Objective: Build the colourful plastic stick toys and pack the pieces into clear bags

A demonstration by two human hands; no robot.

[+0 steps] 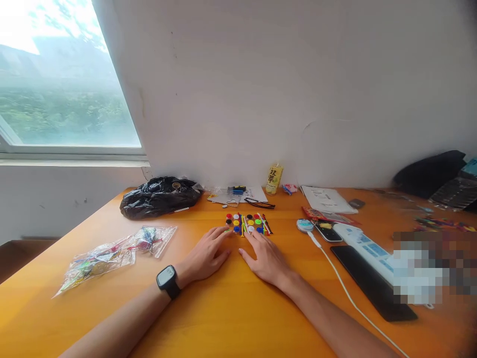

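Note:
Several small round coloured discs (236, 223), red, black, yellow, white, blue and green, lie in rows on the wooden table (231, 313). Thin coloured sticks (266, 223) lie among the rows and at their right side. My left hand (206, 252) rests at the near left of the discs, fingers stretched out, with a watch (167, 278) on the wrist. My right hand (265, 256) lies at the near right, fingers spread, its fingertips by a white disc. Neither hand holds anything; the fingertips partly hide the nearest row, and contact there is hard to tell.
Clear bags of coloured parts (100, 261) lie left; a black plastic bag (160, 198) sits behind. Eyeglasses (260, 203) and a yellow bottle (274, 179) stand toward the wall. To the right are a phone (328, 231), a white cable (348, 298), a power strip (367, 246) and a black slab (372, 283).

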